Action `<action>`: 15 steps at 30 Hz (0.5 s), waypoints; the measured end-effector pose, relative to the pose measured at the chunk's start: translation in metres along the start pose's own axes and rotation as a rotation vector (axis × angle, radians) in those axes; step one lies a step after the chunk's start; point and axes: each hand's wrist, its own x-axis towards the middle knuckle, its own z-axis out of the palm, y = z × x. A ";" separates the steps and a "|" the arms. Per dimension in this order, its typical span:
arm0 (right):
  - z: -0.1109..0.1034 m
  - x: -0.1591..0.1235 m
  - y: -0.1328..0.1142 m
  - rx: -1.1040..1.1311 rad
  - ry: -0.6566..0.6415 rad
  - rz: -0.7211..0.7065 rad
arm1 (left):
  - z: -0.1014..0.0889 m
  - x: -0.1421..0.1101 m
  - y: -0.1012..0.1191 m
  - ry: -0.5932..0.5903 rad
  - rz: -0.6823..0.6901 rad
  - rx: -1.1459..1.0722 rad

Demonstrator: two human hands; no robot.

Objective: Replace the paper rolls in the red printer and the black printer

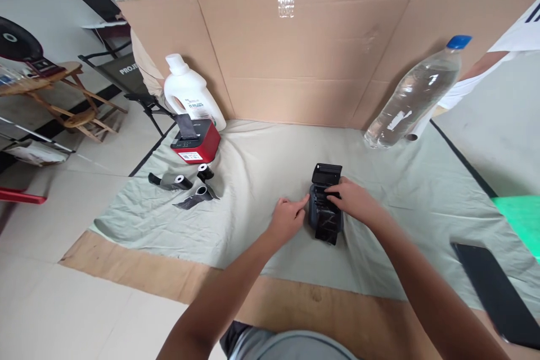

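Note:
A small black portable printer (314, 208) lies on the cloth in front of me with its lid (327, 173) flipped up at the far side. A strip of dark, shiny paper (327, 222) hangs over its near end. My left hand (288, 217) points its index finger at the printer's left side, the tip at or very near the edge; its other fingers are curled. From the right, my right hand (352, 198) reaches over the printer with its fingers extended into the uncovered compartment. What those fingertips touch inside is too dark to make out.
Left on the cloth (261, 157) are several dark paper rolls (182, 181), a red-and-black printer (206, 143) and a white detergent bottle (192, 90). A cardboard panel (307, 56) stands behind. To the right, a water bottle (415, 95) leans and a phone (493, 292) lies. People are behind the panel.

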 end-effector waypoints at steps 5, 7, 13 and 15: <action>-0.001 0.006 0.003 -0.037 -0.050 -0.021 | -0.002 0.000 0.001 -0.006 0.010 -0.020; -0.013 0.003 -0.001 -0.011 -0.032 -0.014 | -0.002 0.000 0.001 -0.002 0.010 -0.019; -0.058 0.009 -0.036 0.226 0.075 0.003 | -0.003 0.003 0.002 -0.010 0.005 0.007; -0.059 0.023 -0.060 0.367 0.078 0.035 | -0.003 0.003 0.003 -0.007 0.013 -0.002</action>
